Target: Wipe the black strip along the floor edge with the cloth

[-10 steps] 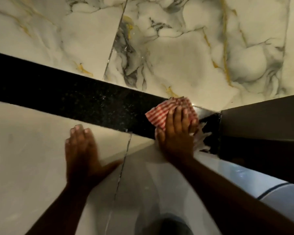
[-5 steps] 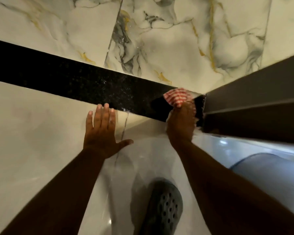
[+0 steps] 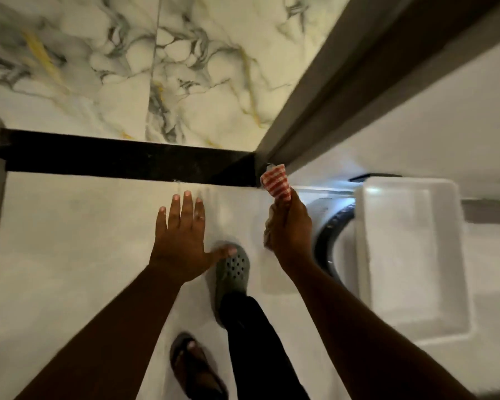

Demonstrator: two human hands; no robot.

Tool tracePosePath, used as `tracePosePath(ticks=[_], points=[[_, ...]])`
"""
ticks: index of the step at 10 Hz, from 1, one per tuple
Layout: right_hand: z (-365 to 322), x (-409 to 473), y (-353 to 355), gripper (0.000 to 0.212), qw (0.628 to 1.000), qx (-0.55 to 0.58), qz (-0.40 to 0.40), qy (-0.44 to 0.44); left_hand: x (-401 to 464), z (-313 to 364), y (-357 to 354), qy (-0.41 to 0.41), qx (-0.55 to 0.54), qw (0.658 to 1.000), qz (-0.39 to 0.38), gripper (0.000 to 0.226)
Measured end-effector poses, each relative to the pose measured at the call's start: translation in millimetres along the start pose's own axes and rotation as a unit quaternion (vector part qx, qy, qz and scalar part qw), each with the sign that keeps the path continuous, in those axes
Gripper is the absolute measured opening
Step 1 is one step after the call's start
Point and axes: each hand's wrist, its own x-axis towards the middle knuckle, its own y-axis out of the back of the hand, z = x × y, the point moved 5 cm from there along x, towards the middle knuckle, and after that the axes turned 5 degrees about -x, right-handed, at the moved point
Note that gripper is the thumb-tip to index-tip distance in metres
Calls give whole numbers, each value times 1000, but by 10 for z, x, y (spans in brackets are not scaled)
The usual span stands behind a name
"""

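Observation:
The black strip (image 3: 122,158) runs left to right between the marble tiles and the pale floor, ending at a grey door frame. My right hand (image 3: 289,229) is shut on the red-and-white striped cloth (image 3: 277,183), which sticks up from my fist beside the strip's right end, lifted off the surface. My left hand (image 3: 182,235) hovers open, fingers spread, over the pale floor just below the strip.
A grey door frame (image 3: 344,82) slants up on the right. A white washing machine (image 3: 410,255) with a round door stands at right. One foot in a grey clog (image 3: 233,269) and another in a dark sandal (image 3: 194,368) stand on the floor below my hands.
The view has risen and pulled back from the floor. My right hand lifted the cloth off the strip's right end, and my left hand came off the floor.

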Motion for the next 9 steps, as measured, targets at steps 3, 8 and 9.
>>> tracePosePath(ticks=[3, 8, 9], points=[[314, -381, 2387, 30, 984, -62, 164, 40, -328, 2124, 98, -128, -9, 992, -8, 129], [2271, 723, 2598, 104, 891, -443, -35, -96, 86, 3527, -1147, -73, 25, 996, -37, 112], [1754, 592, 2953, 96, 898, -436, -36, -47, -229, 3402, -707, -48, 39, 997, -35, 113]])
